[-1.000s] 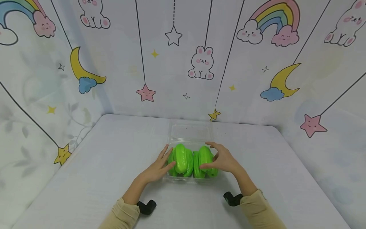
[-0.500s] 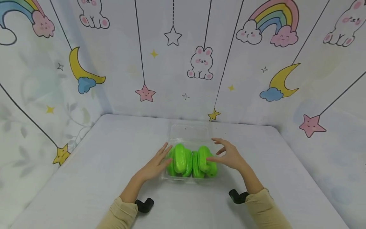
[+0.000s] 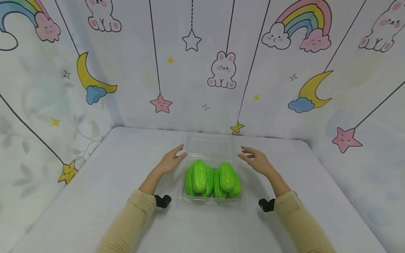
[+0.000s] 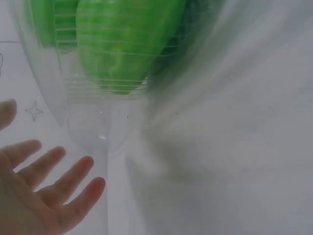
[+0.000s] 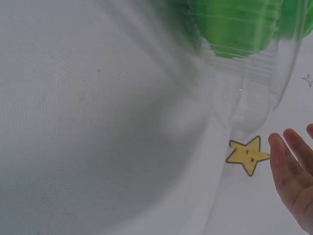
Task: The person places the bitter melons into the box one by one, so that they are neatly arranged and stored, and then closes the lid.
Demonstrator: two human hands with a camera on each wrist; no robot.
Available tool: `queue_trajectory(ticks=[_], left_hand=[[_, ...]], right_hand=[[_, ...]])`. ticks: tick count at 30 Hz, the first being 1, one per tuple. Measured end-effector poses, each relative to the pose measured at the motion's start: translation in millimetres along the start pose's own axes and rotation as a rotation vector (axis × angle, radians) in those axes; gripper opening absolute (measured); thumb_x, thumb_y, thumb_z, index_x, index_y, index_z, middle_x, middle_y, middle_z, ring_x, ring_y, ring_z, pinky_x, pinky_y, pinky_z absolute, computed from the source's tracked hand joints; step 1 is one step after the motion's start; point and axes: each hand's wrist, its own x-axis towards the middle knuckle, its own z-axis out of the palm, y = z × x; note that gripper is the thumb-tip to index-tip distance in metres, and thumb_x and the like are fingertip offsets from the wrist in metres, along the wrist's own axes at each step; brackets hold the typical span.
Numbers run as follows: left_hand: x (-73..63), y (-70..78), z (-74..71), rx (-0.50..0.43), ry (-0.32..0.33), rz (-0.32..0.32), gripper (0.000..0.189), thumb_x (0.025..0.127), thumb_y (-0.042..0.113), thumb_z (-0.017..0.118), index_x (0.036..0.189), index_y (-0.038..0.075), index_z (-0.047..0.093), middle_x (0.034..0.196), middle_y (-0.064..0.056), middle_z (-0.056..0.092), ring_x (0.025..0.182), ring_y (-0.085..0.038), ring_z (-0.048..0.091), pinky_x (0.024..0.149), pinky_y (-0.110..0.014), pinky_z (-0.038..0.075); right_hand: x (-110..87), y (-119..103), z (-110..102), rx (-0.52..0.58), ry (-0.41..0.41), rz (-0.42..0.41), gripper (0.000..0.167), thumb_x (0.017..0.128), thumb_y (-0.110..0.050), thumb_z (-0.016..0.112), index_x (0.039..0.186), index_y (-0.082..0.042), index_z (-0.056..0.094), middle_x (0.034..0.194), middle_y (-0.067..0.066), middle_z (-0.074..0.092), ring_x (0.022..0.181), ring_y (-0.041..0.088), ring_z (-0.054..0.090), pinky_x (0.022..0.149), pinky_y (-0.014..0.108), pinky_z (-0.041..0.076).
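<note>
A clear plastic clamshell box [image 3: 190, 198] stands on the table, its lid [image 3: 210, 146] folded back away from me. Several glossy, bright green, long rounded pieces, like vegetables, fill it in a left group [image 3: 199, 177] and a right group [image 3: 227, 177]. My left hand [image 3: 169, 161] hovers beside the lid's left side, fingers extended and holding nothing. On the opposite side my right hand [image 3: 257, 162] is raised near the lid's right edge, also holding nothing. Both wrist views show the fingers spread apart, with green showing through the ridged box walls [image 4: 110, 88].
The white table [image 3: 126, 154] reaches back to a wall [image 3: 133, 63] printed with stars, moons, rabbits and rainbows. Black angled pieces [image 3: 162, 201] stick out at both wrists, by the beige sleeves [image 3: 129, 221].
Both hands have left the green pieces and moved back and outward to either side of the lid. The box and the pieces stay in place.
</note>
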Motion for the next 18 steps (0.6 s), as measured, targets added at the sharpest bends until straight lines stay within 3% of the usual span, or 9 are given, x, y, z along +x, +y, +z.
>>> queue_trajectory(ticks=[2, 9, 18], left_hand=[[10.4, 0.5, -1.7, -0.032, -0.006, -0.052, 0.058, 0.098, 0.038, 0.038, 0.145, 0.006, 0.024, 0.14, -0.019, 0.037, 0.12, -0.039, 0.043, 0.095, -0.051, 0.037], [36.0, -0.6, 3.4, -0.271, -0.092, -0.254, 0.057, 0.099, 0.033, 0.036, 0.145, 0.003, 0.021, 0.141, -0.02, 0.034, 0.117, -0.033, 0.048, 0.088, -0.044, 0.045], [48.0, -5.4, 7.8, -0.423, -0.022, -0.375, 0.044, 0.098, 0.02, 0.04, 0.138, 0.002, 0.037, 0.131, -0.016, 0.048, 0.114, -0.029, 0.051, 0.087, -0.038, 0.047]], right_hand=[[6.9, 5.8, 3.5, 0.003, -0.015, 0.014, 0.06, 0.092, -0.04, 0.052, 0.136, -0.001, 0.042, 0.125, 0.023, 0.051, 0.106, 0.037, 0.055, 0.076, 0.04, 0.051], [25.8, 21.4, 19.3, 0.028, -0.027, 0.112, 0.059, 0.095, -0.035, 0.049, 0.133, 0.009, 0.04, 0.121, 0.029, 0.051, 0.097, 0.037, 0.059, 0.071, 0.036, 0.052], [37.3, 27.9, 35.0, 0.307, -0.01, 0.277, 0.049, 0.097, -0.025, 0.045, 0.131, 0.01, 0.041, 0.122, 0.026, 0.052, 0.105, 0.034, 0.055, 0.08, 0.033, 0.051]])
